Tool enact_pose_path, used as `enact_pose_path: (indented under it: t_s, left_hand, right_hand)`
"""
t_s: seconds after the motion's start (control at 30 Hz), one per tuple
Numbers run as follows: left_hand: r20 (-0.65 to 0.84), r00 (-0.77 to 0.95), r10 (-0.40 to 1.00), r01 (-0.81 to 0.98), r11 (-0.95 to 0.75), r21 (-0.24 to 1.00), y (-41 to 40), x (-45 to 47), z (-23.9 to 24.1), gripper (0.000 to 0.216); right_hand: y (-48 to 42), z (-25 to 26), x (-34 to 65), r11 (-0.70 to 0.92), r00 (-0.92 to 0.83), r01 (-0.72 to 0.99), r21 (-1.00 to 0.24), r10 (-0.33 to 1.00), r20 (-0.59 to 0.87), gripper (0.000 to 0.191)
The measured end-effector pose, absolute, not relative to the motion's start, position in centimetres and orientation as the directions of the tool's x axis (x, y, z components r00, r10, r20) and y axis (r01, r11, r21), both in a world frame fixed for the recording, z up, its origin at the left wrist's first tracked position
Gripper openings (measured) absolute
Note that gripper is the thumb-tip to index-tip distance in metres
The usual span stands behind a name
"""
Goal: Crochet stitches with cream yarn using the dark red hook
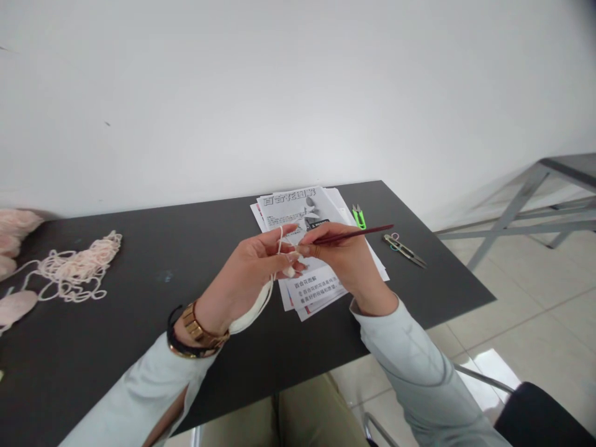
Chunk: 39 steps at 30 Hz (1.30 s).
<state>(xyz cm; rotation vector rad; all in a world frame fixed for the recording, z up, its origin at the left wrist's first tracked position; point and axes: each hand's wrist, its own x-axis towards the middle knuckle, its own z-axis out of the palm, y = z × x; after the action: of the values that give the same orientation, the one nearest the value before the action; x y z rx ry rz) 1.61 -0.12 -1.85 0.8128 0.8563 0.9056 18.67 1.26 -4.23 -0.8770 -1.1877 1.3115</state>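
Note:
Between the thumb and fingers of my left hand (261, 254) runs white yarn (280, 239), looped over the index finger. A pale strand hangs past the wrist, beside a white rounded bundle (251, 310) partly hidden behind that hand. My right hand (342, 254) is closed around a dark red crochet hook (367, 231), its shaft pointing up to the right. The hook's tip meets the yarn at my left fingertips, where the stitches are too small to make out. Both hands are above printed sheets (321, 288) on the black table (153, 347).
Green-handled thread snips (359, 216) and metal snips (405, 250) lie right of the papers. A tangled pale pink yarn heap (84, 267) and pink yarn balls (16, 233) sit at the left. A white wall (209, 105) stands behind; a black chair (540, 413) is at lower right.

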Motion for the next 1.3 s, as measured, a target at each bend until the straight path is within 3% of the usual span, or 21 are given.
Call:
enact_pose_path:
  t_s: [0.13,0.37,0.67,0.9,1.07,1.3]
  left_hand:
    - [-0.265,0.463,0.846,-0.301,0.431,0.851,0.9,0.3,-2.0,0.043]
    - [-0.213,0.569,0.795,-0.257,0.417,0.872,1.1,0.4,-3.2,0.050]
    - [-0.205,0.702,0.682,-0.301,0.545,0.783,1.0,-0.1,-3.2,0.051]
    - [-0.172,0.621,0.765,-0.403,0.500,0.767,1.0,0.0,-3.0,0.050]
    - [-0.157,0.551,0.820,-0.399,0.424,0.813,1.0,0.3,-2.8,0.049]
    - [-0.118,0.428,0.896,-0.082,0.168,0.982,0.3,0.9,-2.1,0.060]
  right_hand:
    - [1.2,-3.9,18.8,0.061,-0.165,-0.260,-0.964,0.981,0.107,0.019]
    - [1.2,-3.9,18.9,0.028,-0.255,-0.302,-0.953,0.961,0.109,0.018]
    - [1.0,-3.7,18.9,-0.010,-0.287,-0.395,-0.919,0.951,0.113,0.018]
    - [1.1,-4.0,19.0,0.069,-0.267,-0.347,-0.935,0.949,0.168,0.017]
    - [1.0,-3.6,19.1,0.208,-0.172,-0.209,-0.955,0.954,0.245,0.015]
    - [1.0,-3.7,19.0,0.323,-0.118,-0.109,-0.940,0.935,0.335,0.011]
